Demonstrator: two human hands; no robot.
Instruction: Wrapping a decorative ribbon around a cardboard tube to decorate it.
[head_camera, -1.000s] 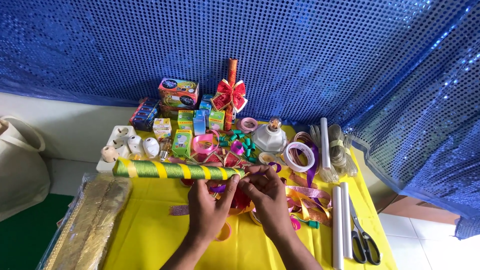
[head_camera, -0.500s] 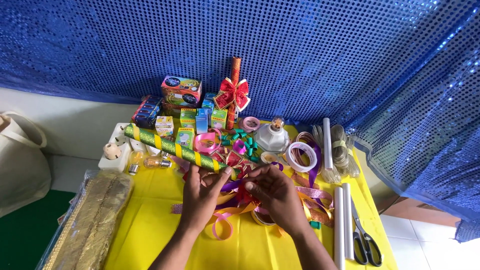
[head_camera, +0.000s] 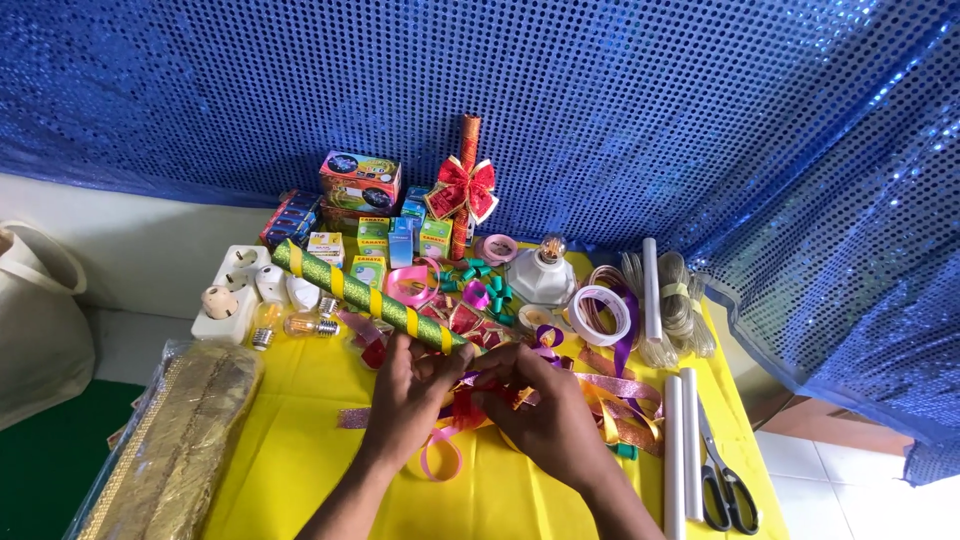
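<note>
Your left hand (head_camera: 408, 398) has its fingers closed around the near end of the green-and-yellow striped tube (head_camera: 365, 297), which slants away up-left. Just right of that end, your right hand (head_camera: 545, 405) pinches the red ribbon (head_camera: 466, 408). Scissors (head_camera: 727, 482) lie far right of the tube.

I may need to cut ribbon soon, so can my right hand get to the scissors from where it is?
Probably yes: the scissors lie uncovered at the table's right edge, with only two white tubes between them and the right hand.
</note>
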